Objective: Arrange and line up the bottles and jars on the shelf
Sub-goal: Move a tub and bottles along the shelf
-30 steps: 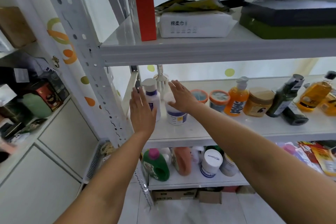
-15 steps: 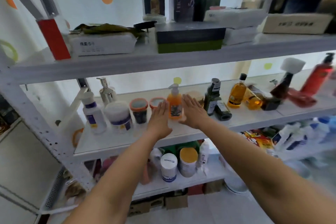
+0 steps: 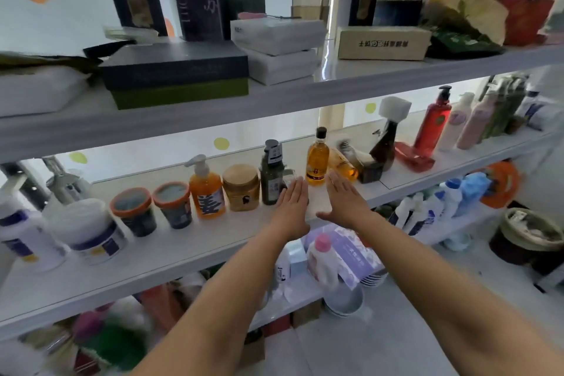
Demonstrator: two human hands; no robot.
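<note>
Running along the middle shelf (image 3: 213, 241), the bottles and jars fall into two stretches. From the left, a white pump bottle (image 3: 18, 232), a white tub (image 3: 88, 229), two orange-rimmed jars (image 3: 134, 210), an orange pump bottle (image 3: 207, 189), a tan-lidded jar (image 3: 241, 188) and a dark green bottle (image 3: 271, 177) stand upright in a close row, set back from the front edge. Past the green bottle the order breaks. An upright amber bottle (image 3: 317, 162) sits further back, a second amber bottle (image 3: 343, 163) lies on its side just beside it, a brown spray bottle (image 3: 387, 143) leans, and a flat red pack (image 3: 413, 156) lies in front of a red pump bottle (image 3: 433, 125). Both hands are flat, fingers straight and together, grasping nothing. The left hand (image 3: 291, 201) is just in front of the dark green bottle and the right hand (image 3: 345, 198) just in front of the lying amber one, with a gap between them that opens toward the upright amber bottle. They appear placed to bracket that bottle, the next one out of line. I cannot tell whether either palm touches the shelf, and something small behind the left fingertips is mostly hidden. A bare strip along the front edge gives room to draw bottles forward. The upper shelf (image 3: 274, 101) leaves headroom over the amber cap. The lying bottle is round, so I judge it could roll toward the edge if nudged.
</note>
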